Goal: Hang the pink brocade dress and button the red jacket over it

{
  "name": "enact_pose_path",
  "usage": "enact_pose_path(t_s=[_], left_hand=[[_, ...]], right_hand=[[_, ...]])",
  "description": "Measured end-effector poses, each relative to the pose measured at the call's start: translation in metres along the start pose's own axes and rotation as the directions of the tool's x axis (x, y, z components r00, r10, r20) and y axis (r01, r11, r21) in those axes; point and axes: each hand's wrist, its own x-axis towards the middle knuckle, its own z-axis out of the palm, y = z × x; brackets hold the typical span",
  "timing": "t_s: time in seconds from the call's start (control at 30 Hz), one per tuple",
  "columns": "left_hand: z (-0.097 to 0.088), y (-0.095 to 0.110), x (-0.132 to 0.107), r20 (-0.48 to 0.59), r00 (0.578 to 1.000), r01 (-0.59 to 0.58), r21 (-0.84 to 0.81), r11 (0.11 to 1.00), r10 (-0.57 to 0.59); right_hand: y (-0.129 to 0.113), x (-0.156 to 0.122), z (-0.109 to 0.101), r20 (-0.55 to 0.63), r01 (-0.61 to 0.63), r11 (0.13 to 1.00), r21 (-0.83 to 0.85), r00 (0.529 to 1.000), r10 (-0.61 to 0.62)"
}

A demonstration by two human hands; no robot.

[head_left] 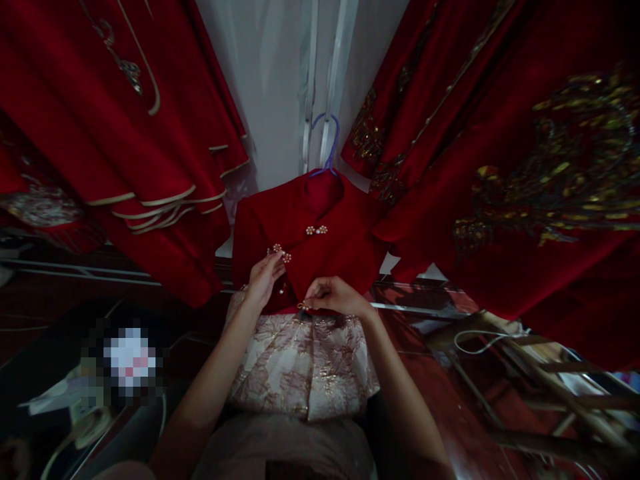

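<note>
Hanging from a hanger [327, 143], the red jacket [345, 247] is pinched by left hand [263, 280] and right hand [335, 297].

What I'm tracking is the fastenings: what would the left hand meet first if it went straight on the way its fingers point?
Probably the pearl clasp on the red jacket: the left hand points up and rightward, and that clasp sits right at its fingertips. Whether they touch it is unclear.

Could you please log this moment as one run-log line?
left hand: on small red fabric jacket by pearl clasp | right hand: pinching small gold hem fastener | jacket on purple hanger
</note>
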Motion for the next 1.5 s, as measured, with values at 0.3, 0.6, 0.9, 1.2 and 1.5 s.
enact_pose_path(t_s=[0.3,0.6,0.9,1.2,1.5], left_hand=[[0.008,-0.001,0.004,-0.018,1.0,0.012,-0.015,1.0,-0.013],[0.009,0.0,0.007,-0.026,0.993,0.111,-0.106,0.988,-0.114],[-0.001,0.015,0.002,0.16,0.941,0.332,-0.273,0.903,-0.298],[0.053,0.041,0.017,0.371,0.852,-0.519,0.5,0.693,0.371],[0.078,0.094,0.048,0.855,0.463,-0.844,0.506,-0.179,0.235]], right_hand=[[-0.005,-0.001,0.001,-0.014,0.007,1.0,0.001,1.0,-0.007],[-0.006,-0.002,0.0,-0.029,0.024,1.0,0.007,0.999,-0.024],[0.002,0.001,-0.001,0.034,0.016,0.999,0.043,0.999,-0.017],[0.0,-0.01,-0.014,0.165,-0.078,0.997,-0.004,0.983,0.078],[-0.004,-0.012,-0.016,0.125,-0.071,0.997,-0.008,0.99,0.071]])
